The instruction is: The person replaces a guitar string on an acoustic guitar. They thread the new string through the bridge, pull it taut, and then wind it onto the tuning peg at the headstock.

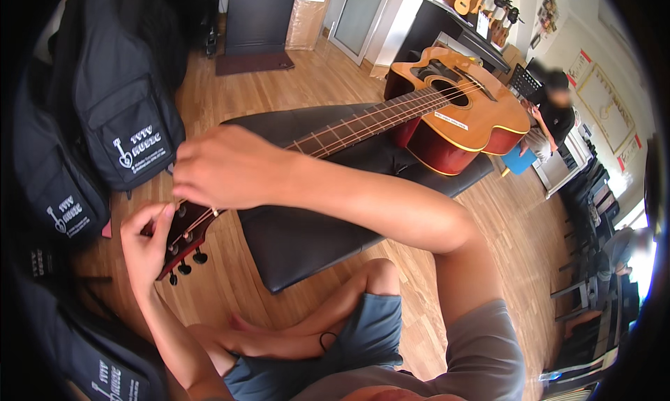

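Observation:
An acoustic guitar (471, 123) lies face up on a black padded bench (314, 244), its neck (361, 123) pointing to the lower left. My left hand (146, 238) is at the far edge of the dark headstock (191, 228), its thumb and fingers bent by the tuning pegs there; what they grip is hidden. My right hand (230, 168) is above the nut end of the neck, fingers curled down and hiding that part of the strings. Several black tuning pegs (184, 269) show along the headstock's near edge. A label strip (451, 121) is on the guitar's top.
Black gig bags (125, 102) stand close on the left. A person (557, 105) sits near a blue stool (519, 162) at the upper right; another person (617, 252) is at the far right. A keyboard (481, 45) and wall-hung ukuleles (465, 0) are behind.

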Motion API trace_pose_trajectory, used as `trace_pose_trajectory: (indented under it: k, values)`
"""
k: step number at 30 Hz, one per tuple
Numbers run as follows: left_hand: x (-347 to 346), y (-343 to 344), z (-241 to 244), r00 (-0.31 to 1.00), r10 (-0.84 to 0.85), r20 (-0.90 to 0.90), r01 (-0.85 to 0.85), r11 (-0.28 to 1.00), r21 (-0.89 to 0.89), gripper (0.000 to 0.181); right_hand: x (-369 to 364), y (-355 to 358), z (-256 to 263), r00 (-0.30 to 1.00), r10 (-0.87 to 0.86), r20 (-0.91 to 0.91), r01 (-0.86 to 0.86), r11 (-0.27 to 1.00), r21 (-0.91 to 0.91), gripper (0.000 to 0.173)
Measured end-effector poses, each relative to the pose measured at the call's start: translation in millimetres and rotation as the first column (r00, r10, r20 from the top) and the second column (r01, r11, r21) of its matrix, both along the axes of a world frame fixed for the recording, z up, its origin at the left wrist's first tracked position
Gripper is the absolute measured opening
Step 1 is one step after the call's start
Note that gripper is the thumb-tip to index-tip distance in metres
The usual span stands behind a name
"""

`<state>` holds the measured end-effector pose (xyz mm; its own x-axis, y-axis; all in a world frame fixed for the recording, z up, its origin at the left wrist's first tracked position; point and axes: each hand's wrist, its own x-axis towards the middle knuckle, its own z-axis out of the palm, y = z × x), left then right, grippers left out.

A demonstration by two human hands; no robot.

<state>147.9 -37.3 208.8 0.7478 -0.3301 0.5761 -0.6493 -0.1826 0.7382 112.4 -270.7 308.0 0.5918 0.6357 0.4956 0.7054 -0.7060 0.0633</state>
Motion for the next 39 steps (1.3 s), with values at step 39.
trace_pose_trajectory:
  k: [39]
  values:
    - [-9, 14, -25, 0.994, -0.075, -0.075, 0.045, 0.936, -0.349, 0.038, -7, 23, -22, 0.968, 0.051, -0.247, 0.008, 0.972, 0.234, 0.015]
